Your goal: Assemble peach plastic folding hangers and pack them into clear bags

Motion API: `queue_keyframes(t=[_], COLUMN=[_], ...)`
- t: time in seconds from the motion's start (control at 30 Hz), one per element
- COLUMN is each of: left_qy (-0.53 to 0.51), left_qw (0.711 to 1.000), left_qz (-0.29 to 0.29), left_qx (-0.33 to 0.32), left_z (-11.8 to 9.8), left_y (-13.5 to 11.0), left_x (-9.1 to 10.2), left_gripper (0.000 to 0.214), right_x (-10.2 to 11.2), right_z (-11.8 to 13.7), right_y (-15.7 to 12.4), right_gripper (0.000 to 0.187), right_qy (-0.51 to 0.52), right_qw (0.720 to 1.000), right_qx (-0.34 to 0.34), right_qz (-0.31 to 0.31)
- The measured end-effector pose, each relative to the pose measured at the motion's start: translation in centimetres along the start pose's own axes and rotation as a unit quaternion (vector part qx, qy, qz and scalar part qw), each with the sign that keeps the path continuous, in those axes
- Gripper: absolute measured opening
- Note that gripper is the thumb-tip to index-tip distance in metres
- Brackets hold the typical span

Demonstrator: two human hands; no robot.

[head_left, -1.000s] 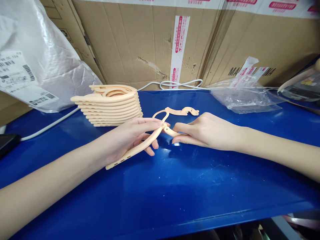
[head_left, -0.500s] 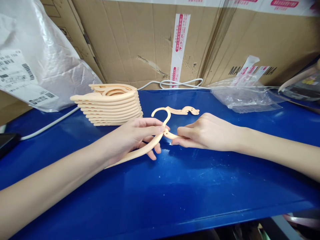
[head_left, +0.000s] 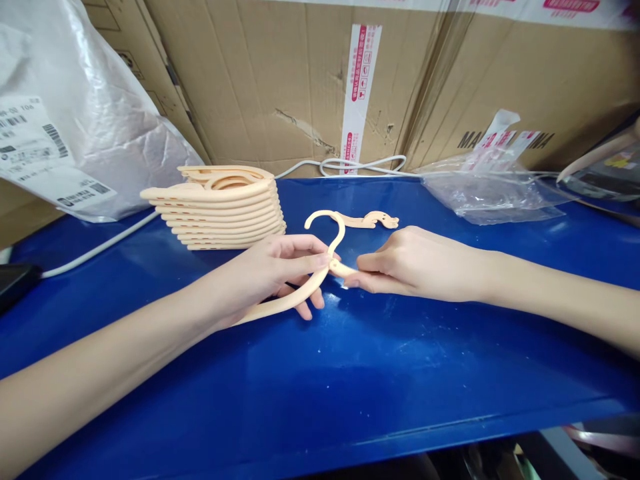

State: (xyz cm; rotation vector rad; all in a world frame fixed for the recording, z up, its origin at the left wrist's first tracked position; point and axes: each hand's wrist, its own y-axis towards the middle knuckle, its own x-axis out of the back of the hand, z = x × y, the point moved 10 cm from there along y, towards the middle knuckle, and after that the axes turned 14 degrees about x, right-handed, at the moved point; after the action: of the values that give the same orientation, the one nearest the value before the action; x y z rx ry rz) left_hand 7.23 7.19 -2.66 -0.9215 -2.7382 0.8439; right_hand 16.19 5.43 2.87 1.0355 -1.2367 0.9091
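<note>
A pale peach folding hanger (head_left: 287, 302) is held above the blue tabletop, its hook pointing up and curling left. My left hand (head_left: 285, 267) pinches it just below the hook, between thumb and fingers, with one arm running down toward the wrist. My right hand (head_left: 395, 267) is closed around the shorter arm on the other side of the pivot, hiding most of that arm. Behind the hook lies a loose peach hanger piece (head_left: 367, 220) with a wavy outline. To the left stands a neat stack of folded peach hangers (head_left: 220, 213).
Cardboard boxes (head_left: 260, 87) line the back of the blue table (head_left: 320, 400). A white plastic parcel bag (head_left: 115, 120) leans at the left, near a dark object (head_left: 17, 287) and a white cable (head_left: 105, 247). Clear plastic wrap (head_left: 480, 193) lies at the back right.
The hanger has turned slightly at the pivot; its left arm sits a little flatter and its hook has shifted slightly right. Both hands keep their hold.
</note>
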Motion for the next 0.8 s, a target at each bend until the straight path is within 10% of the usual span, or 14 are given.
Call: queue_keyframes(t=[0.37,0.6,0.8], left_qy=[0.219,0.546,0.675], left_qw=[0.97,0.791,0.675], left_qz=[-0.063,-0.208,-0.218], left_qx=[-0.083,-0.179,-0.203], left_z=[-1.7,-2.9,-2.3], left_y=[-0.5,-3.0,-3.1], left_x=[-1.0,-3.2,-4.7], left_gripper=[0.021,0.029,0.026], right_x=[-0.2,2.1,2.3], right_z=[-0.8,-3.4,-3.9], right_y=[-0.1,-0.8,-1.1], right_gripper=[0.059,0.07,0.066], right_qy=[0.037,-0.051,-0.017], right_qw=[0.999,0.997,0.997], right_qx=[-0.003,-0.058,-0.068], right_qz=[0.024,-0.011,-0.022])
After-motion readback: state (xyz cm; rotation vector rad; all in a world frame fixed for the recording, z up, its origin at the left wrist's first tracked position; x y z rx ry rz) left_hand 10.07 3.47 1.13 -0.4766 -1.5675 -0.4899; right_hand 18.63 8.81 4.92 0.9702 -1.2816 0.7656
